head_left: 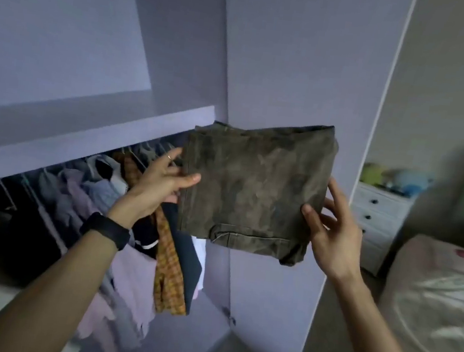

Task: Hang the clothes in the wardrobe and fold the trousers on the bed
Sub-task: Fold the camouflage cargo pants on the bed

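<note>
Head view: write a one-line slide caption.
Left hand and right hand hold folded trousers up near the wardrobe shelf, beside hanging clothes.

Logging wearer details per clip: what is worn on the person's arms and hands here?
No sleeves show: the left forearm and right forearm are bare. A black band wraps the left wrist, and a thin gold-coloured ring sits on one finger of the left hand. The right hand shows no ring, band or glove.

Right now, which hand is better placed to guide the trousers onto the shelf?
Left, probably: the left hand grips the folded trousers at the edge beside the shelf; the right hand holds the far edge.
</note>
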Demonstrator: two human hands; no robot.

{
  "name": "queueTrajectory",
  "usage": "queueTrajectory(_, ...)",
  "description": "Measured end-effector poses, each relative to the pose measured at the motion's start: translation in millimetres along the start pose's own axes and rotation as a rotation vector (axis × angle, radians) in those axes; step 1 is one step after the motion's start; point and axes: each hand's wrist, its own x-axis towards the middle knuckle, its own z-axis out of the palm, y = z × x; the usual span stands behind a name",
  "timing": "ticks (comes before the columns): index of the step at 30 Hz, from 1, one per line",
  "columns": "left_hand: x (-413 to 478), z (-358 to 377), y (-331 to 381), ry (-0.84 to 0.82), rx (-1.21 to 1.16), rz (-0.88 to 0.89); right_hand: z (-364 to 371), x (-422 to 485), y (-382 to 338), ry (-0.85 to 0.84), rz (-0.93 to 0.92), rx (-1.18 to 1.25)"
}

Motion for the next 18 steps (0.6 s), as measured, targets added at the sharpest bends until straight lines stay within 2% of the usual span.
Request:
queueTrajectory(6, -6.9, -116.5, 74.1, 0.233, 0.104, 0.131, 115.4, 88.0, -64.2, -0.144, -0.152, 0.074)
queueTrajectory(12, 31.4, -205.5, 131.6, 0.368, 0.171, 0.169, 220.9, 186.6, -119.3, -0.332, -0.127, 0.183)
queueTrajectory(18, 99.2, -276.7, 154.1, 0.497, 0.195, 0.109, 316.1, 275.0, -154.6, -0.488, -0.048, 0.215)
